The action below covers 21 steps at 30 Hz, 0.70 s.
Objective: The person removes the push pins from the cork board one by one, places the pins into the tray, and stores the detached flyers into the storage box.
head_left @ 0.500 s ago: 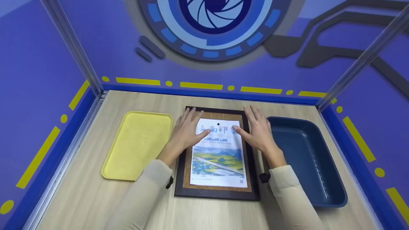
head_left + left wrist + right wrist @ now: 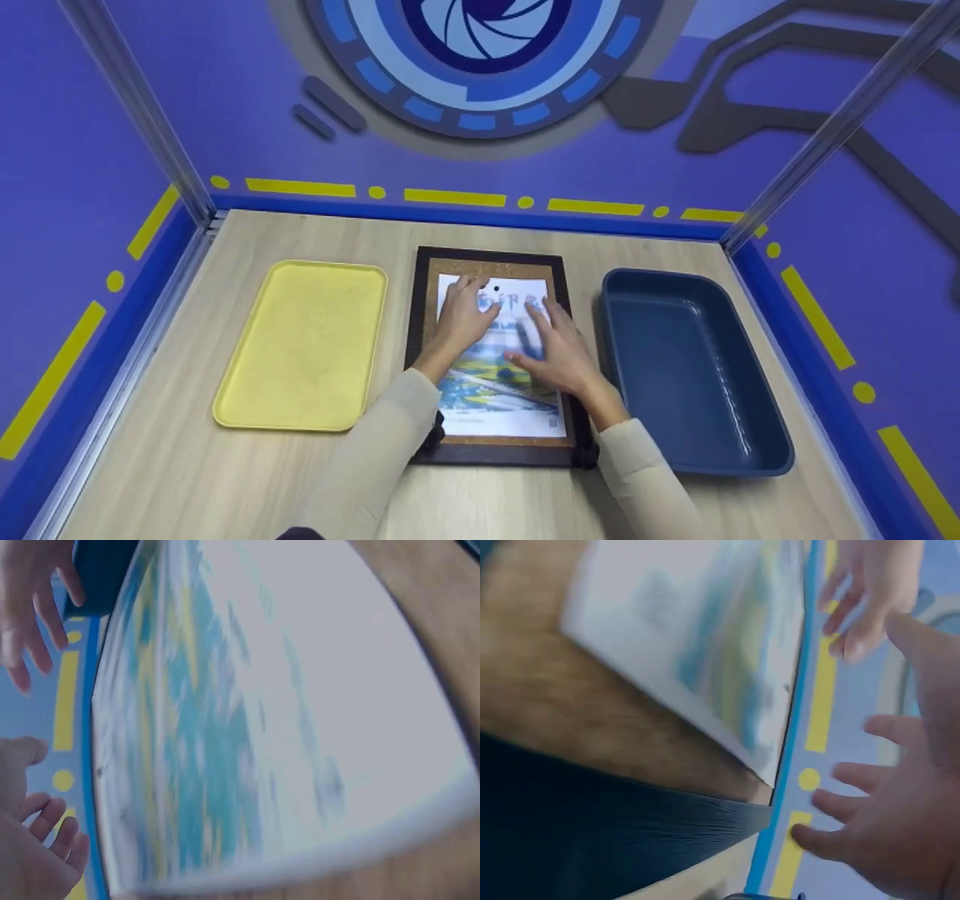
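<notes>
A printed sheet point(image 2: 499, 420) with a colourful landscape lies on a cork board point(image 2: 495, 268) in a dark frame point(image 2: 491, 455). A small black dot point(image 2: 496, 288) marks the sheet near its top edge. Over the sheet's upper left part is my left hand point(image 2: 466, 315), fingers lightly bent and nothing held. My right hand point(image 2: 562, 352) is over the sheet's right half with its fingers spread. In the right wrist view, the right hand point(image 2: 900, 817) shows parted fingers and no object between them. The left hand point(image 2: 37, 847) appears in its own wrist view, also holding nothing.
To the left of the board lies a shallow yellow tray point(image 2: 300, 345). A deep dark blue bin point(image 2: 611, 360) stands close on the right. Blue-purple wall panels point(image 2: 262, 150) surround the wooden table point(image 2: 480, 502) at the back and on both sides.
Both hands have moved inward from the frame's side edges to over the sheet, the right one also toward me. The head view has shifted slightly; tray and bin stay put.
</notes>
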Available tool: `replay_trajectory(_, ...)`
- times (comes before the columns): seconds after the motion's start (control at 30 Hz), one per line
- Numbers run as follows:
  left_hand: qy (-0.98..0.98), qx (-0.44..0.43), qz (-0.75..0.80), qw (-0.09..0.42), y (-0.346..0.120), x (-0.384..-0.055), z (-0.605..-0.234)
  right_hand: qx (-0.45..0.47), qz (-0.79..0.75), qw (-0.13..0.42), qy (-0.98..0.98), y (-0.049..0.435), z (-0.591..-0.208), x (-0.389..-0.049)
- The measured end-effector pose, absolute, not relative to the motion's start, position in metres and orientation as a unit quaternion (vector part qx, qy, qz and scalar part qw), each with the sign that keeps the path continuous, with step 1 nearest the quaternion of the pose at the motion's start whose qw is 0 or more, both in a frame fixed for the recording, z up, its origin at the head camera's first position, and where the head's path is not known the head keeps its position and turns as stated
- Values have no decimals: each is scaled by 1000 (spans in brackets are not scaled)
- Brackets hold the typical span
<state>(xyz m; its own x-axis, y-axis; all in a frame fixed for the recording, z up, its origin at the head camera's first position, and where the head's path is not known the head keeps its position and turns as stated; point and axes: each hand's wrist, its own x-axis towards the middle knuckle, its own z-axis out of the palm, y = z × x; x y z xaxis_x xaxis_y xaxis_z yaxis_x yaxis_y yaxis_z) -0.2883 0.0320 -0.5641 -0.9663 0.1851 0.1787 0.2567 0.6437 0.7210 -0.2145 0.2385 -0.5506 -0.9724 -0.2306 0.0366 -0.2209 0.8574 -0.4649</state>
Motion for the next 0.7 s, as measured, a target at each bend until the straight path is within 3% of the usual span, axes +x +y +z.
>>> replay_trajectory(0.37,-906,-101,-410,18,54,-306,-585,-113,-156,144,971,233,-565,-204)
replay_trajectory(0.7,-912,-87,-400,10,55,-334,-592,-122,-123,145,974,234,-562,-206)
